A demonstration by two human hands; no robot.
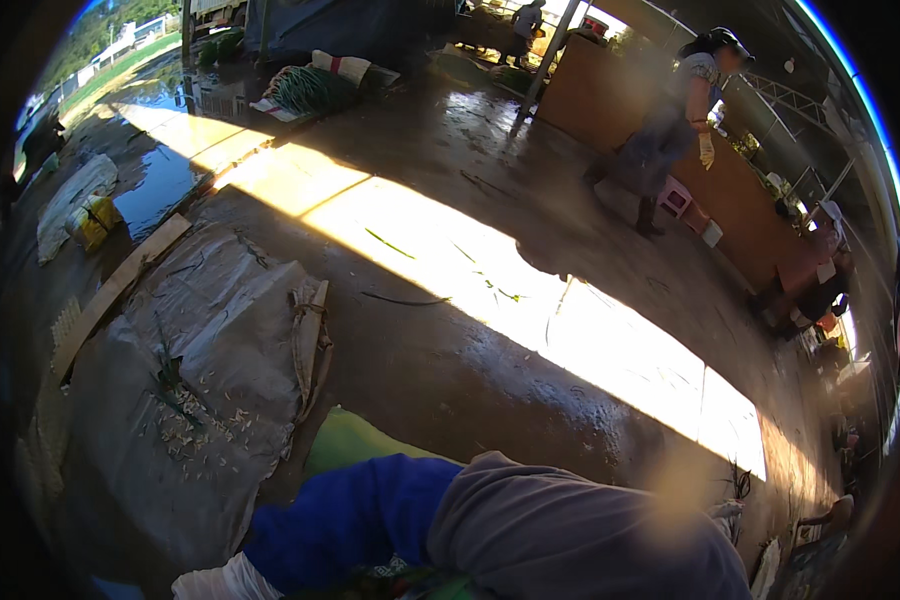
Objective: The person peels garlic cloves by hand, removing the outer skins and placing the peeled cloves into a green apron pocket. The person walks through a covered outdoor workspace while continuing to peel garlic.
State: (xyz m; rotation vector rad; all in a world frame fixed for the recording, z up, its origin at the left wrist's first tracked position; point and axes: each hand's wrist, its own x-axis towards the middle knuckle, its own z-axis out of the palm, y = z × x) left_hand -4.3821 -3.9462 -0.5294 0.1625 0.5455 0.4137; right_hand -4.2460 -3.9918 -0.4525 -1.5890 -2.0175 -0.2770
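Note:
An arm in a grey upper sleeve and a blue oversleeve [355,515] comes from the lower right and bends across the bottom of the picture. By the way it runs, it looks like my right arm. At its end, cut by the lower edge, is my right hand [225,580] in a whitish glove. Its fingers are out of the picture, so their state and anything in them stay hidden. Under the forearm, dark green bits [425,583] show, too shadowed to name. A light green flat piece [365,440] lies beyond the sleeve. My left hand is not in view.
A grey plastic sheet [210,330] with scattered pale trimmings [205,420] lies left, beside a wooden board [120,285]. Bundled green stalks [310,90] lie far off. A gloved person [670,130] stands at right near an orange-brown panel [610,100]; another [815,270] is lower. Wet floor shows puddles.

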